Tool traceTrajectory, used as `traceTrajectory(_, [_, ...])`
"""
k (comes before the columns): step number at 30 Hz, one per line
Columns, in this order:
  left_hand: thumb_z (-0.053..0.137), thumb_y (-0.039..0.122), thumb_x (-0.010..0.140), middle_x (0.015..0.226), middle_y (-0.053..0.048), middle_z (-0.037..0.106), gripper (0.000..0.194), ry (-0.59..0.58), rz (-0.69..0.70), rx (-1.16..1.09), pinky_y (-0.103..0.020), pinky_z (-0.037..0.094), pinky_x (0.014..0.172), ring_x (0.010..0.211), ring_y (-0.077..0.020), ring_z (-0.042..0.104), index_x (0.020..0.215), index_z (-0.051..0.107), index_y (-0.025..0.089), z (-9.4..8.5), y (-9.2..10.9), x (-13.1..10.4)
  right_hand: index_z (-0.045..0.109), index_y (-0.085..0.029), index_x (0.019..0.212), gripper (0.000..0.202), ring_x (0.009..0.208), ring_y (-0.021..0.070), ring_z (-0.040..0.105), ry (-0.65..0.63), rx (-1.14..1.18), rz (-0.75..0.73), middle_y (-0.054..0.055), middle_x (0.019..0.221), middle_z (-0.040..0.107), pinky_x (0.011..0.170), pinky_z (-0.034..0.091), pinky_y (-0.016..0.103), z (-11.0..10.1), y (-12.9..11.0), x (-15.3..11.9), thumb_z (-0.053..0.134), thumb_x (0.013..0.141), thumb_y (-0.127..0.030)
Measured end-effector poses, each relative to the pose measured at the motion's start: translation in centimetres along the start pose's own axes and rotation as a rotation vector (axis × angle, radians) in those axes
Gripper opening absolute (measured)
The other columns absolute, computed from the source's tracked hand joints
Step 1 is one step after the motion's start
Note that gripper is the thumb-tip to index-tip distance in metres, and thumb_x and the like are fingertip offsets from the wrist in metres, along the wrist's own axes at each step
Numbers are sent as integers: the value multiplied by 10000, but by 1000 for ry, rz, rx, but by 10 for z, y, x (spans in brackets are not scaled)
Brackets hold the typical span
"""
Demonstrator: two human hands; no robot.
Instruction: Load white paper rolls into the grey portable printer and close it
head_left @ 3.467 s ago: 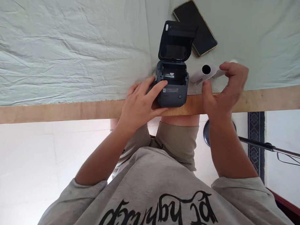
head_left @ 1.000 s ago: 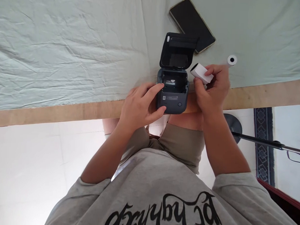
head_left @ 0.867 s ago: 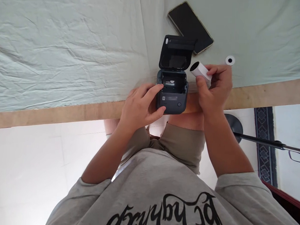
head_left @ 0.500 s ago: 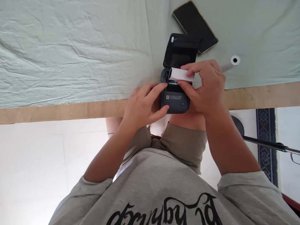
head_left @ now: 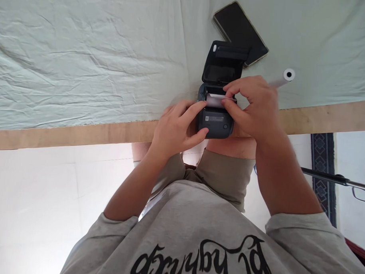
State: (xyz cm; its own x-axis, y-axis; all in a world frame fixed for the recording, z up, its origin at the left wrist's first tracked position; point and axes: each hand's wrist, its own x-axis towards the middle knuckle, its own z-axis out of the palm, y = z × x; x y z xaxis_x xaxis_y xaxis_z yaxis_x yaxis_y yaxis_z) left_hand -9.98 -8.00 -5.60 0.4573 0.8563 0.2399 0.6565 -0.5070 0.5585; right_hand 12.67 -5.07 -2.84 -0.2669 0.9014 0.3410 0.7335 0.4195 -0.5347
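Observation:
A small dark portable receipt printer sits at the table's front edge, its lid swung up away from me. Inside its compartment lies a white paper roll. My right hand pinches the roll's paper between thumb and fingers at the right side of the compartment. With thumb and fingers around the printer's left side, my left hand grips the body.
A black phone lies behind the printer, partly behind its lid. To the right, a second white paper roll rests on the pale green cloth. The table's wooden edge shows in front. A dark metal pole stands at right.
My right hand has lowered the paper roll into the printer's compartment, and its fingers now pinch the paper. My left hand keeps its grip on the printer.

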Motion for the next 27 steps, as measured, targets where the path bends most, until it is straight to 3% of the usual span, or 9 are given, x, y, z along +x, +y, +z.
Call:
traceTrajectory(6, [555, 505, 943, 1388, -148, 627, 594, 13, -79, -114, -443, 486, 1059, 1263, -303, 616, 1436, 470, 185, 0, -3, 1, 634, -258, 831, 82, 964, 246, 670, 109, 88, -109, 36, 990, 719, 913, 498, 481, 3, -10, -29, 672, 850, -189])
traceTrajectory(12, [414, 647, 1008, 1476, -120, 584, 561, 38, -145, -338, -440, 490, 1126, 1371, -253, 571, 1416, 449, 264, -5, -13, 11, 667, -269, 916, 68, 1175, 299, 602, 259, 55, -169, 76, 1128, 637, 1013, 519, 525, 28, -8, -56, 657, 849, -270])
traceTrajectory(16, [426, 646, 1003, 1488, -64, 576, 497, 114, -166, -424, -422, 499, 1144, 1395, -226, 556, 1358, 475, 302, -10, -10, 42, 735, -283, 929, 116, 901, 237, 563, 319, 50, -133, 75, 928, 509, 769, 533, 427, 34, -3, -62, 695, 831, -329])
traceTrajectory(19, [472, 582, 993, 1484, -29, 576, 431, 130, -130, -485, -370, 471, 1170, 1406, -188, 531, 1325, 484, 308, -8, -7, 72, 749, -275, 919, 121, 787, 197, 497, 297, 142, -115, 45, 811, 424, 693, 486, 379, 32, -1, -61, 714, 831, -350])
traceTrajectory(22, [481, 673, 963, 1254, -17, 688, 483, 139, -59, -537, -374, 544, 1035, 1184, -189, 624, 1236, 527, 277, -5, -5, 95, 743, -267, 918, 134, 746, 178, 483, 251, 237, -109, 30, 767, 419, 659, 469, 352, 30, -1, -60, 678, 864, -371])
traceTrajectory(24, [473, 710, 962, 1045, -12, 694, 485, 180, -96, -514, -382, 571, 913, 999, -181, 625, 1095, 595, 259, -5, -4, 102, 742, -264, 902, 138, 739, 173, 488, 233, 280, -79, 23, 732, 425, 646, 465, 340, 28, -2, -59, 644, 885, -359])
traceTrajectory(27, [470, 599, 1006, 937, -16, 657, 410, 224, -136, -524, -408, 560, 892, 946, -181, 613, 891, 635, 241, -9, -1, 102, 748, -253, 860, 128, 713, 154, 493, 230, 338, -45, 14, 708, 437, 624, 455, 317, 27, -3, -58, 637, 883, -313])
